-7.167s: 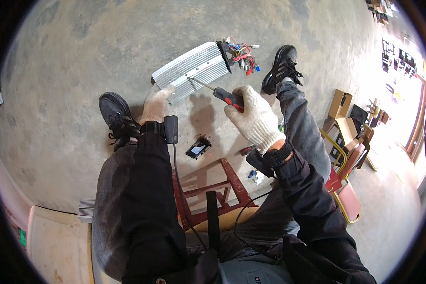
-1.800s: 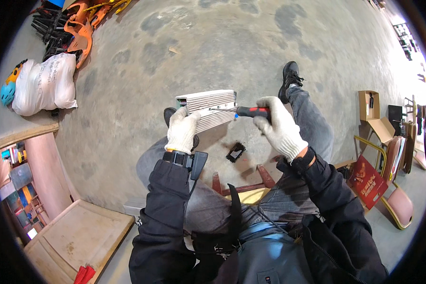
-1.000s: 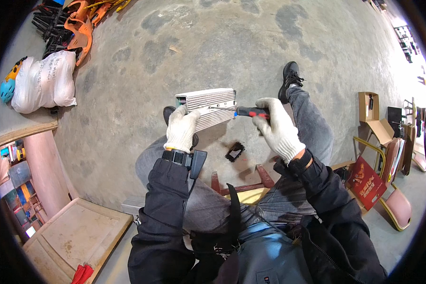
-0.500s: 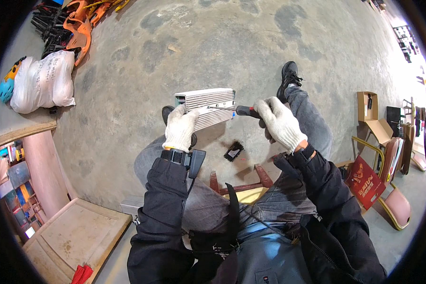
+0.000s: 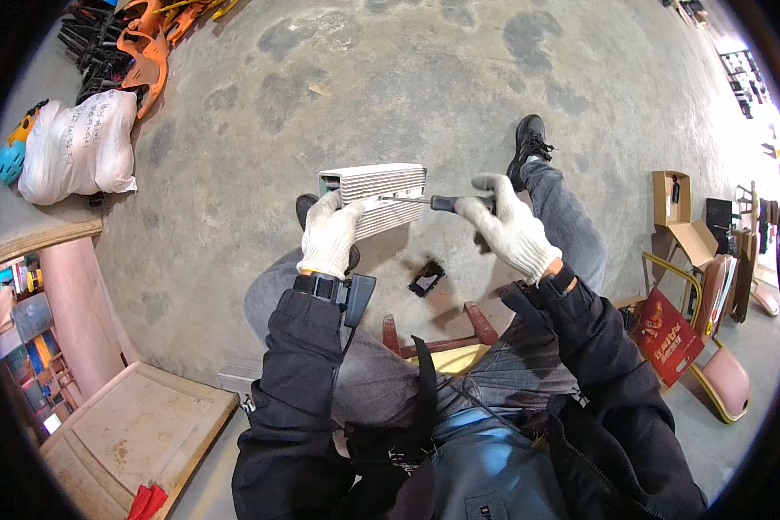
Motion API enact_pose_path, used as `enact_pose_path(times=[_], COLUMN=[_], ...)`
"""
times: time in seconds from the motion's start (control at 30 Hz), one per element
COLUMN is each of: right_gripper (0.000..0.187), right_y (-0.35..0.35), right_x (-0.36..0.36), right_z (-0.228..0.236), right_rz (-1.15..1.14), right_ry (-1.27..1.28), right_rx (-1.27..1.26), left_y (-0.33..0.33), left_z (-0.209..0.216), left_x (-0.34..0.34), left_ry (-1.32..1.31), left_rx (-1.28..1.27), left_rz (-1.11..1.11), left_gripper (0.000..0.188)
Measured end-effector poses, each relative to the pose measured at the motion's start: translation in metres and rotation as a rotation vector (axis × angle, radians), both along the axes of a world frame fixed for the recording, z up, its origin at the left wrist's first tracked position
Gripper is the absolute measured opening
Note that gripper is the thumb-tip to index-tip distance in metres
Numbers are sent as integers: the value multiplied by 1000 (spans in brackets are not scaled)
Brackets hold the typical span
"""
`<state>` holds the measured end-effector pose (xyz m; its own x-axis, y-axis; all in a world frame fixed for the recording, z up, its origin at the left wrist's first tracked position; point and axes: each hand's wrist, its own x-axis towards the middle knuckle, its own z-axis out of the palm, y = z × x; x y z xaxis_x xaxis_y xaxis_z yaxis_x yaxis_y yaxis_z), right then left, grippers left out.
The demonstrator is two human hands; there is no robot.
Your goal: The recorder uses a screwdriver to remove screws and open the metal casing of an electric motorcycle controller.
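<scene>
A silver ribbed metal housing (image 5: pixel 381 180) is held up in front of me. My left hand (image 5: pixel 331 234), in a white knit glove, grips its left end, thumb against the ribbed side. My right hand (image 5: pixel 516 230), gloved alike, holds a screwdriver (image 5: pixel 443 204) by its dark handle. Its thin shaft points left, and the tip meets the ribbed side close to my left thumb. The index finger of my right hand is lifted off the handle, while the other fingers are partly hidden behind it. Whether a screw sits under the tip is too small to tell.
Below the housing, a small black part (image 5: pixel 426 278) lies on the concrete floor. A dark red stool frame (image 5: pixel 481 328) shows between my legs. A white sack (image 5: pixel 82 147) stands at far left, a wooden panel (image 5: pixel 139 425) lower left, an open cardboard box (image 5: pixel 672 199) and folding chair (image 5: pixel 724 381) right.
My right hand has loosened and shifted its grip on the screwdriver handle, with the index finger now raised. The housing has moved very slightly left. My left hand keeps its hold.
</scene>
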<state>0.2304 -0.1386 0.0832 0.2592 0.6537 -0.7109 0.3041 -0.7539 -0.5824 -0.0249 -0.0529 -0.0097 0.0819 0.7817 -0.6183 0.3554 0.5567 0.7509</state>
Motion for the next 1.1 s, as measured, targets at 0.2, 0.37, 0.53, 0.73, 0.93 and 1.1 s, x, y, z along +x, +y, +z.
enact_pose_path(times=[0.2, 0.37, 0.53, 0.73, 0.93, 1.1], right_gripper=[59, 57, 56, 44, 43, 45], right_y=[-9, 0, -22, 13, -17, 7], right_x=[5, 1, 14, 2, 10, 8], right_z=[-13, 3, -36, 13, -25, 5], right_rz=[90, -20, 241, -40, 181, -49], right_ry=[-5, -34, -245, 14, -232, 88], right_rx=[341, 31, 589, -139, 436, -166], left_y=[1, 0, 2, -1, 0, -2], left_z=[14, 2, 22, -7, -4, 3], left_x=[9, 0, 14, -4, 3, 1], left_ry=[-19, -43, -24, -31, -27, -32], left_rx=[13, 29, -18, 42, 50, 28], left_rz=[-26, -8, -55, -11, -42, -35], left_gripper=[39, 38, 38, 39, 39, 38])
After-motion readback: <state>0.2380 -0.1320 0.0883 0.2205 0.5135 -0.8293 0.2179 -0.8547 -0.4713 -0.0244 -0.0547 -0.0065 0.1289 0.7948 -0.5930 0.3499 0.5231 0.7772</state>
